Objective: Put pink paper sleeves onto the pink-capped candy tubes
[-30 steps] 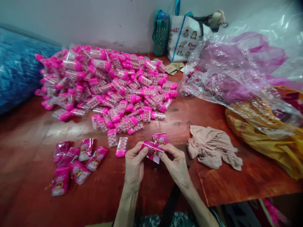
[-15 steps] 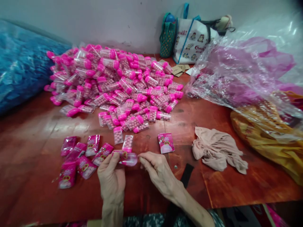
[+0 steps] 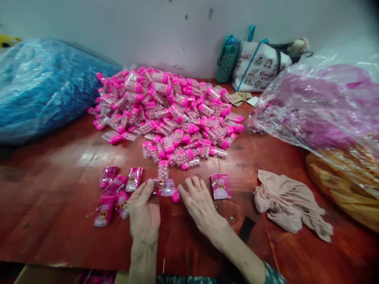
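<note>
Between the thumb and fingers of my left hand is a printed pink sachet with a clear end that points right. My right hand is closed around a small candy bottle, whose bright pink cap sticks out beside the sachet's clear end. The rest of that bottle is hidden by my fingers. Just above the sachet stands another clear bottle of pink balls. Several printed sachets lie left of my left hand. A flat stack of printed sachets lies right of my right hand.
A large heap of pink-capped bottles covers the table's back. A blue-filled plastic bag stands at left. A beige cloth, a yellow bag and clear-and-pink plastic lie at right. A white tote leans on the wall.
My right hand has taken up the loose bottle that lay above the sachet and brought its cap near the sachet's clear end. The view has shifted left, so things appear farther right.
</note>
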### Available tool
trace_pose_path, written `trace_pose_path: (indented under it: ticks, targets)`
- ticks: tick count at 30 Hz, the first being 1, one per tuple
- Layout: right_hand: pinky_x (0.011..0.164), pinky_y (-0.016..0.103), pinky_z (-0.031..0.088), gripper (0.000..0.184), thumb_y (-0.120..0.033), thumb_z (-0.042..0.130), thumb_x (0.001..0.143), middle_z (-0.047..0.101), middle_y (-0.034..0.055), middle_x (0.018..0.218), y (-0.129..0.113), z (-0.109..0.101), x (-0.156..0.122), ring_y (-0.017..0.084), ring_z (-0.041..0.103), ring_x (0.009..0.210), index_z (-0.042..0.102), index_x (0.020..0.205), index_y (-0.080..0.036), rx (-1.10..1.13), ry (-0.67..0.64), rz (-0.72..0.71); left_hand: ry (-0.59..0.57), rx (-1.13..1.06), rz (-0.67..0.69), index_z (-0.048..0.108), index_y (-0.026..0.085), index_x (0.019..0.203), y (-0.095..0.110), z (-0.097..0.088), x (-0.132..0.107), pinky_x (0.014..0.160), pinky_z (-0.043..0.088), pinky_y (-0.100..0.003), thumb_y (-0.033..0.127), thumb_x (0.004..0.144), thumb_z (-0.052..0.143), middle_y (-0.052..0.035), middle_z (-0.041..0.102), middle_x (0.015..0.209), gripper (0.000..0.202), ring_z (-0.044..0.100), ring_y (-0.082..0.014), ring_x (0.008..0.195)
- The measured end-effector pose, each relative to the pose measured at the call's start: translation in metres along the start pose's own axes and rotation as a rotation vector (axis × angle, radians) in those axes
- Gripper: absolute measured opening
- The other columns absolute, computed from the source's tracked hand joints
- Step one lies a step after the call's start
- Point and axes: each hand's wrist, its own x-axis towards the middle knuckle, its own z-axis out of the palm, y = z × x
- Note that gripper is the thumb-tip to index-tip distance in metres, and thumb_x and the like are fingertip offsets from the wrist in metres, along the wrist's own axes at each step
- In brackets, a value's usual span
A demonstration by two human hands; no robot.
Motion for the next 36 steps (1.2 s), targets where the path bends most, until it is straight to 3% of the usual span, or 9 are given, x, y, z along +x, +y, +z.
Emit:
trace_pose_path:
  ticks: [4,8,12,15,18,23,31,36]
  targets:
    - [0.084,0.043,0.043,0.028,-0.008,0.042,0.081,0.056,0.016,0.107,0.001,0.009,-0.014,0.029,0.048,0.105,0.051,0.107,-0.013,0.053,0.185,0.089,-0.08,-0.03,-0.07,0.067,0.015,0.062,-0.007,0.008,-0.003,0.061,0.047,-0.019,0.014,0.05,0.076,0.0029,0.067,0.061,0.015,0.059,-0.0072,0.058]
    - [0.065,0.035,0.049,0.013,-0.017,0.049,0.08,0.06,0.0075,0.081,0.002,0.014,-0.02,0.023,0.059,0.076,0.052,0.093,-0.017,0.256,0.192,0.271,-0.129,-0.052,-0.098,0.067,0.014,0.063,-0.011,0.013,-0.007,0.059,0.046,-0.017,0.012,0.051,0.076,0.0017,0.067,0.06,0.014,0.059,-0.0066,0.056]
    - [0.056,0.025,0.049,0.023,-0.026,0.06,0.075,0.061,0.003,0.077,0.005,-0.005,-0.029,0.016,0.06,0.063,0.049,0.094,-0.018,0.534,0.282,0.561,-0.115,-0.057,-0.108,0.068,0.014,0.061,-0.015,0.017,-0.011,0.058,0.046,-0.016,0.011,0.049,0.076,0.0014,0.067,0.058,0.014,0.059,-0.0066,0.055]
    - [0.052,0.023,0.049,0.028,-0.033,0.064,0.071,0.061,0.0017,0.073,0.005,-0.021,-0.032,0.015,0.06,0.058,0.05,0.09,-0.018,0.613,0.361,0.675,-0.118,-0.045,-0.114,0.068,0.014,0.06,-0.021,0.021,-0.017,0.059,0.046,-0.017,0.012,0.049,0.076,0.0007,0.068,0.058,0.014,0.059,-0.0072,0.054]
    - [0.055,0.025,0.049,0.031,-0.036,0.065,0.069,0.062,0.0021,0.075,0.001,-0.027,-0.033,0.016,0.06,0.061,0.051,0.09,-0.018,0.55,0.395,0.7,-0.138,-0.022,-0.109,0.068,0.014,0.063,-0.028,0.026,-0.025,0.06,0.046,-0.018,0.013,0.051,0.076,0.0007,0.068,0.059,0.014,0.059,-0.0075,0.054]
    - [0.063,0.028,0.05,0.03,-0.032,0.063,0.071,0.062,0.0032,0.081,0.0,-0.018,-0.037,0.018,0.061,0.069,0.051,0.096,-0.019,0.513,0.41,0.698,-0.2,-0.007,-0.12,0.067,0.015,0.064,-0.037,0.027,-0.032,0.059,0.046,-0.018,0.015,0.056,0.074,0.0014,0.067,0.059,0.01,0.058,-0.0074,0.054]
    - [0.069,0.027,0.049,0.027,-0.018,0.061,0.073,0.06,0.0036,0.088,0.008,-0.015,-0.041,0.016,0.059,0.076,0.053,0.099,-0.019,0.534,0.488,0.53,-0.239,0.032,-0.112,0.067,0.015,0.066,-0.047,0.029,-0.031,0.057,0.043,-0.017,0.015,0.061,0.071,0.003,0.065,0.059,0.007,0.056,-0.0065,0.053]
    - [0.071,0.029,0.049,0.025,-0.016,0.059,0.074,0.059,0.0034,0.09,0.016,-0.015,-0.04,0.017,0.059,0.079,0.055,0.098,-0.02,0.637,0.464,0.528,-0.327,0.062,-0.11,0.067,0.015,0.069,-0.05,0.03,-0.029,0.061,0.044,-0.018,0.015,0.064,0.069,0.0013,0.066,0.063,0.005,0.057,-0.0076,0.057]
